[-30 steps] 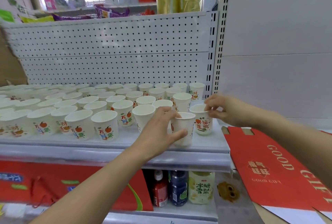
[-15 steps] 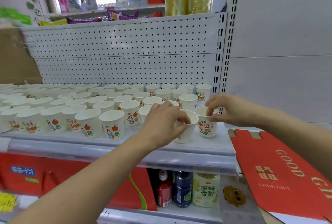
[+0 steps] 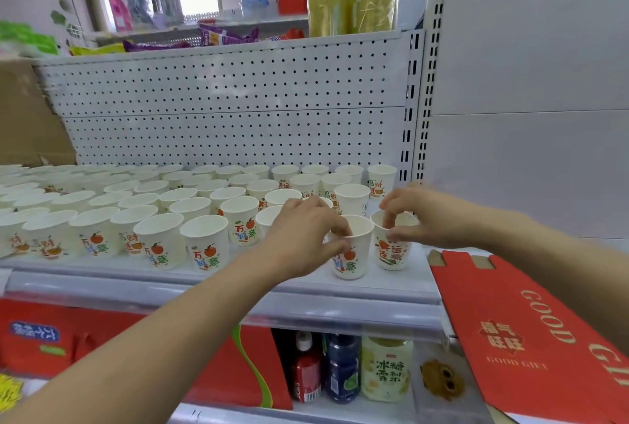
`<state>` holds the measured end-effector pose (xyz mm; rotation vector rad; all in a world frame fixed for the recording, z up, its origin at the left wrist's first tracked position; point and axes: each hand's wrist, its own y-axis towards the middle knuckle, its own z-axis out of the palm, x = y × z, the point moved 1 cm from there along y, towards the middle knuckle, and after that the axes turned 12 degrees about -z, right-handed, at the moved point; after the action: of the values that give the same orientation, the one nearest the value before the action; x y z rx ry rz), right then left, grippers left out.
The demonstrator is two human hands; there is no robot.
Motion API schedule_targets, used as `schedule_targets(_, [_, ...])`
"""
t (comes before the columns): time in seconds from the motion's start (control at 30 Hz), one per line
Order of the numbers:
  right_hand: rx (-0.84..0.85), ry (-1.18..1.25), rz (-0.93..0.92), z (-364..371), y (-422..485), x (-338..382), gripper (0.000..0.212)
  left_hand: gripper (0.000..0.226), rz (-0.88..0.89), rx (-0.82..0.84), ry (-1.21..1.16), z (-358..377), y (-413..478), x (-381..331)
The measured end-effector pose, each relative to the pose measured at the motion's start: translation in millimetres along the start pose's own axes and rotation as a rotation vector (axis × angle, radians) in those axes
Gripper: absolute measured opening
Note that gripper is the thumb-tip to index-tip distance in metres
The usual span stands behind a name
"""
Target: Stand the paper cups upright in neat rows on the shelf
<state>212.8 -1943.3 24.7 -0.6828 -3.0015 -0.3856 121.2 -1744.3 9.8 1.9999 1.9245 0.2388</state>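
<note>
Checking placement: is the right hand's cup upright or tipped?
Upright: cup stands on the shelf, mouth up; right hand pinches its rim.

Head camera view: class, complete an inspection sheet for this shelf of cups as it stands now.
Surface: white metal shelf, crowded with cups.
Job's things: white printed paper cups, upright in rows.
Clutter: flat red cardboard gift box at the right.
Hands: left hand pinches the rim of one front cup; right hand pinches the rim of the rightmost front cup.
Cables: nothing seen.
Surroundings: white pegboard panel behind; drink bottles on the shelf below.
</note>
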Motion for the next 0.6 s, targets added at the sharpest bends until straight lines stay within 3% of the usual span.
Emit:
schedule_targets(0.33, [0.023, 0.052, -0.035, -4, -2, 3, 0.009, 0.023, -0.003, 0.041, 0.021, -2, 0, 7])
schedule_targets(0.6, [-0.091, 0.205, 0.047, -10, 8, -9, 0.028, 0.042, 0.039, 0.030, -0.052, -6, 4, 11])
